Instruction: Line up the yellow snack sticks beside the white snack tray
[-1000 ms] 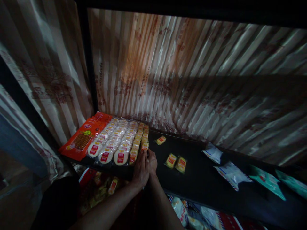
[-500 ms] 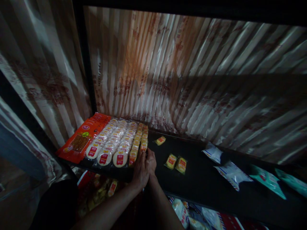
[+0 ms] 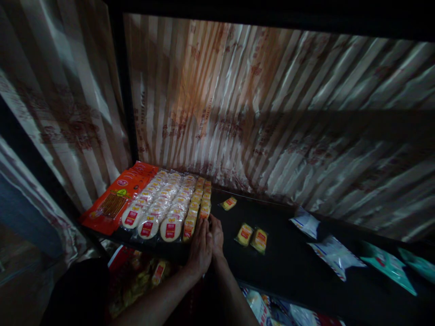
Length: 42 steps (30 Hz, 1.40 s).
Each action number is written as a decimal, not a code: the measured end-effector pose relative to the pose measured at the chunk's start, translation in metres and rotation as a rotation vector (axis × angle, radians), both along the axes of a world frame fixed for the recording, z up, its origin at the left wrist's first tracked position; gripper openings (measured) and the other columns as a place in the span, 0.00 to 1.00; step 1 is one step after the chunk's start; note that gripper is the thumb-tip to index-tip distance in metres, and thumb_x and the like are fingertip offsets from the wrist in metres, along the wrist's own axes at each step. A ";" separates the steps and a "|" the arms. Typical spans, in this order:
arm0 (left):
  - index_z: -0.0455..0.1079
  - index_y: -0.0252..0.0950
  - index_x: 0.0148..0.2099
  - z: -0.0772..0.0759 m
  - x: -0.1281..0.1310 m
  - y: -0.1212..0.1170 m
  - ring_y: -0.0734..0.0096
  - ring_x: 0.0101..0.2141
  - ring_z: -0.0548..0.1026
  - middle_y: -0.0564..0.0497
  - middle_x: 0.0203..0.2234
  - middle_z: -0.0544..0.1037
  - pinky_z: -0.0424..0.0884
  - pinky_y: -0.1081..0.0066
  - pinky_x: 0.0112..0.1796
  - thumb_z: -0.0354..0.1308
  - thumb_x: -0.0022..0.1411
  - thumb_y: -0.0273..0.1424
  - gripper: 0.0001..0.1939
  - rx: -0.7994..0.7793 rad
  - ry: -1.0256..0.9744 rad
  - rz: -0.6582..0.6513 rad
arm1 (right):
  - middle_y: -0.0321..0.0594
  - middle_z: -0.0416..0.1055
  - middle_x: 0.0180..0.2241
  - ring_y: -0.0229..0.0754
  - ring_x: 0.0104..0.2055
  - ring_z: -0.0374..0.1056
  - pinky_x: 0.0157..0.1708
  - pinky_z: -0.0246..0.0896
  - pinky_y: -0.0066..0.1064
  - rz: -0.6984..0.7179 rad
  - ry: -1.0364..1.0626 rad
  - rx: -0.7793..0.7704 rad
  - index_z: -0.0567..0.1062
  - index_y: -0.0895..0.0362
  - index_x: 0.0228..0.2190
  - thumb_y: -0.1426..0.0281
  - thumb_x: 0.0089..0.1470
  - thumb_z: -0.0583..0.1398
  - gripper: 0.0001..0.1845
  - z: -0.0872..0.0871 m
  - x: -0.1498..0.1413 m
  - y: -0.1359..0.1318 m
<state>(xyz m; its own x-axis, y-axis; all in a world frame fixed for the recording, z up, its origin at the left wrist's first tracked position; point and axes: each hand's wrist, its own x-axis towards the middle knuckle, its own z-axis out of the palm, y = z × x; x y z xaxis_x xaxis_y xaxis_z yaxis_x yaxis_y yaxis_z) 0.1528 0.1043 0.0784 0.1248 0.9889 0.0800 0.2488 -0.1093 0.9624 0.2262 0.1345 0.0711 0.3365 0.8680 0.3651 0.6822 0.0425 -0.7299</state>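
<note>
Lower packets: yellow, heaped below the front edge of the shelf, left of the arms; lower bags lie right of them.
Left hand: fingers close together and extended, tips at the near end of the yellow rows; whether they clamp a packet, I cannot tell.
Right hand: against the left hand, fingers bent, tips beside the right-hand yellow row; how far it is open is hidden.
Yellow rows: two, side by side on the shelf, packets overlapping from front to back.
White rows: three, of round wrapped crackers with red labels, just left of the yellow rows.
Orange bags: overlapping, left of the white rows.
Loose packets: three yellow ones lying flat, two near each other, one farther back.
White bags: two, right of the loose packets.
Green bags: two, farther right.
Backdrop: pleated, printed, behind the shelf.
</note>
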 end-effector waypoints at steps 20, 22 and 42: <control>0.47 0.34 0.65 -0.003 -0.003 -0.003 0.69 0.64 0.44 0.48 0.65 0.47 0.42 0.62 0.63 0.36 0.66 0.36 0.28 0.133 0.090 -0.048 | 0.46 0.74 0.42 0.44 0.45 0.68 0.48 0.62 0.38 0.027 0.101 0.017 0.74 0.58 0.44 0.60 0.52 0.49 0.24 -0.001 0.012 0.013; 0.46 0.34 0.66 -0.005 -0.004 -0.004 0.70 0.64 0.43 0.49 0.65 0.46 0.42 0.62 0.63 0.36 0.66 0.36 0.28 0.149 0.104 -0.049 | 0.47 0.74 0.42 0.44 0.45 0.68 0.47 0.62 0.38 0.004 0.139 0.016 0.74 0.58 0.44 0.59 0.53 0.48 0.24 -0.001 0.012 0.013; 0.44 0.34 0.66 -0.009 -0.004 -0.003 0.70 0.64 0.40 0.49 0.66 0.42 0.41 0.63 0.63 0.35 0.66 0.37 0.28 0.136 0.093 -0.055 | 0.46 0.74 0.45 0.45 0.46 0.70 0.42 0.66 0.34 -0.014 0.306 -0.028 0.68 0.57 0.50 0.56 0.54 0.50 0.27 -0.002 0.005 0.021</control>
<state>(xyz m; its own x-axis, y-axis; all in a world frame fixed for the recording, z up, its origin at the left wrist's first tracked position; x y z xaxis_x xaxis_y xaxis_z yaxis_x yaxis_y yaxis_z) 0.1488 0.1015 0.0696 0.1912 0.9614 0.1980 0.3261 -0.2525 0.9110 0.2311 0.1554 0.0692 0.4393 0.8708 0.2208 0.4305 0.0116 -0.9025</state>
